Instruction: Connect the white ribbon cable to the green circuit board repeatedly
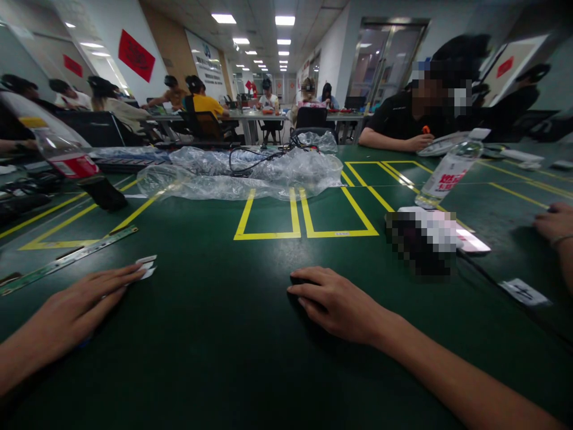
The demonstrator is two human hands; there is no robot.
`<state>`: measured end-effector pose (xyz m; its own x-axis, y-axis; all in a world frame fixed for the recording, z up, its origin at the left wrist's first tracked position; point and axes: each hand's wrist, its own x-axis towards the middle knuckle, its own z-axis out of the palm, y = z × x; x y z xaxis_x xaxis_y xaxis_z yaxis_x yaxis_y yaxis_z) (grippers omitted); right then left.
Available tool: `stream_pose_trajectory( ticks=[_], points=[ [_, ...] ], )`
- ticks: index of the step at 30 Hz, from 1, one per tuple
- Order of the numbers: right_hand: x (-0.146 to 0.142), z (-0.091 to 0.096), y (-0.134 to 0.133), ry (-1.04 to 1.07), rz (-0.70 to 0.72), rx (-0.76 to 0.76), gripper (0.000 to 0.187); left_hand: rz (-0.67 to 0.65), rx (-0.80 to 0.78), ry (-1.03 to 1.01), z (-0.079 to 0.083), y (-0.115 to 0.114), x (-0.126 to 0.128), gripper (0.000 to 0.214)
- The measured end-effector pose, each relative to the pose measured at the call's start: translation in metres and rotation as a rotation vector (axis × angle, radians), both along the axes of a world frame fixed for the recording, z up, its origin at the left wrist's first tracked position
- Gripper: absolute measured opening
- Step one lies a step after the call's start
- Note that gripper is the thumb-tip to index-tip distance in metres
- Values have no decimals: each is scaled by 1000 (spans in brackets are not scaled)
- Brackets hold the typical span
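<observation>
On the left, my left hand [85, 304] has its fingers stretched out together. A small folded white piece [148, 266], paper or tissue, sticks out at its fingertips, held by them. A bit of something blue shows beneath the palm; what it is stays hidden. Just beyond this hand lies a long, narrow green circuit board strip [76, 257]. My right hand [342, 304] rests palm down on the dark green table [215, 334], fingers spread and slightly bent, with nothing seen in it.
Crumpled clear plastic wrap [268, 173] with black cables lies across the table beyond yellow tape outlines [340, 233]. A red-labelled bottle [74, 164] stands left, a clear bottle [452, 170] right, near a phone [472, 240] and a black cable [483, 272]. Another person's hand [555, 224] is at right.
</observation>
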<state>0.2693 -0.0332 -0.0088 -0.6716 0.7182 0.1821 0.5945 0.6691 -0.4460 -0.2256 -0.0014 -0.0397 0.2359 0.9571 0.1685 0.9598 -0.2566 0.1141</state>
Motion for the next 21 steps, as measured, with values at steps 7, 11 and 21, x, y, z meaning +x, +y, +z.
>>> stream_pose_trajectory(
  ticks=[7,11,21],
  points=[
    [-1,-1,0,20,4,8,35,-237,-137,-85,21,-19,118,47],
    [-3,-5,0,19,-17,16,38,-472,-174,19,37,-25,189,51],
    [-7,-2,-4,-37,36,-4,58,-642,-195,-42,41,-36,255,38]
  ],
)
